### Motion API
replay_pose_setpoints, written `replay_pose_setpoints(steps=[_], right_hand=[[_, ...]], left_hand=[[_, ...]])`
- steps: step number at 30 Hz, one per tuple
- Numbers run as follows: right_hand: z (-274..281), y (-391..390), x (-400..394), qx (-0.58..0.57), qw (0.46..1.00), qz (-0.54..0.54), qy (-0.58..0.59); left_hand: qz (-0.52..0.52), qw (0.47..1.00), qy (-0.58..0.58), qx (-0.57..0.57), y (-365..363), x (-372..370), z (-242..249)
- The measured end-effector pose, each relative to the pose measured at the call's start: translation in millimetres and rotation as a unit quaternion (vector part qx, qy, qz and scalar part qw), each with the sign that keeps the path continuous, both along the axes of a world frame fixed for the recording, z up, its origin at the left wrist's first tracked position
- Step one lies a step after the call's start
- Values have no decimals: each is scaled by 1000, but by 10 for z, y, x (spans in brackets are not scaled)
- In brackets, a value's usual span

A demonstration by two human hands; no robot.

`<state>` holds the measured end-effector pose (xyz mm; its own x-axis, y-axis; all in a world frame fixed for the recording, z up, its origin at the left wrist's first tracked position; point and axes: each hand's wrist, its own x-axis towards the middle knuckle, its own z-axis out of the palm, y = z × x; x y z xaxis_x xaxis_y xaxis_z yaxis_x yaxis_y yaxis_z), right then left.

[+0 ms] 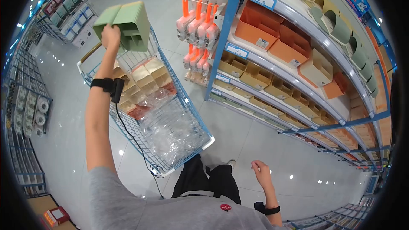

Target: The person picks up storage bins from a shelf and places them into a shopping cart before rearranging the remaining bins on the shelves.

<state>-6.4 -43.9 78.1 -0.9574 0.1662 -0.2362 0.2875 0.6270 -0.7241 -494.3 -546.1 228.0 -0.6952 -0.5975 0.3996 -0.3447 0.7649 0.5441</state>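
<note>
My left hand (110, 36) is raised above the blue wire cart (200, 138) and grips a stack of green plastic organizer boxes (128, 23) by its near edge. My right hand (260, 172) hangs low at my side with fingers loosely curled, holding nothing. Inside the cart lie beige organizer boxes (147, 76), some orange ones and crumpled clear plastic wrapping (170, 125).
A blue-framed shelf unit (228, 30) on the right holds orange bins (272, 34), beige bins (255, 76) and green containers (341, 27). Orange-handled items (198, 23) hang at its end. More shelving (25, 115) lines the left aisle. A box (55, 216) sits at bottom left.
</note>
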Motion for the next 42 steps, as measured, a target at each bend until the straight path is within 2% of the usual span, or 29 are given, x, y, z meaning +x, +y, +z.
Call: replay_pose_setpoints(steps=[1, 4, 7, 9, 11, 12, 13, 14, 15, 17, 20, 21, 24, 28, 29, 32, 35, 36, 40, 42], right_hand=[[-9, -2, -16, -3, 1000, 3, 0], [-12, 26, -115, -4, 1000, 24, 9], [27, 123, -247, -1, 998, 58, 21], [84, 222, -340, -1, 998, 62, 23], [77, 402, -406, 7, 995, 92, 43], [131, 485, -426, -19, 995, 88, 37], [197, 556, -458, -46, 995, 83, 31], [230, 672, -462, -75, 994, 76, 29], [219, 835, -446, -93, 990, 107, 8], [135, 1152, -427, -132, 976, 173, -27], [141, 1499, -291, -274, 922, 263, -68], [20, 1656, -249, -313, 890, 317, -99], [-539, 1876, -106, -448, 859, 166, -187], [-1969, 2115, -286, -368, 913, 46, -172], [-2334, 2160, -381, -315, 931, 56, -177], [-3593, 2297, -591, -350, 917, 44, -187], [-4638, 2419, -939, -404, 903, 46, -136], [-4920, 2446, -1041, -433, 888, 41, -153], [-5929, 2644, -1414, -512, 837, 41, -185], [-6321, 2658, -1521, -533, 826, 45, -178]], left_hand=[[-22, 997, 49, -53, 49, 142, 170], [-71, 980, 74, -172, 420, 804, 704], [-169, 924, 130, -317, 791, 1442, 815], [-260, 891, 226, -296, 1138, 1868, 791], [-332, 894, 204, -223, 1519, 2338, 665], [-365, 905, 146, -161, 1735, 2611, 583], [-396, 899, 116, -148, 1923, 2836, 438], [-437, 879, 134, -134, 2197, 3043, 336], [-472, 859, 119, -156, 2428, 3229, 225], [-538, 831, 58, -128, 2922, 3530, -15], [-580, 811, -12, -84, 3660, 3759, -689], [-576, 814, -9, -73, 3928, 3792, -948], [-557, 829, -18, -40, 4606, 3873, -1952], [-549, 834, -27, -44, 5162, 3764, -3448], [-545, 837, -28, -45, 5274, 3729, -3851], [-527, 848, -27, -50, 5515, 3608, -5052], [-551, 829, 13, -95, 5526, 3340, -5974], [-561, 819, 17, -119, 5497, 3288, -6257], [-555, 812, 50, -174, 5238, 3076, -7178], [-517, 835, 105, -157, 5103, 3005, -7433]])
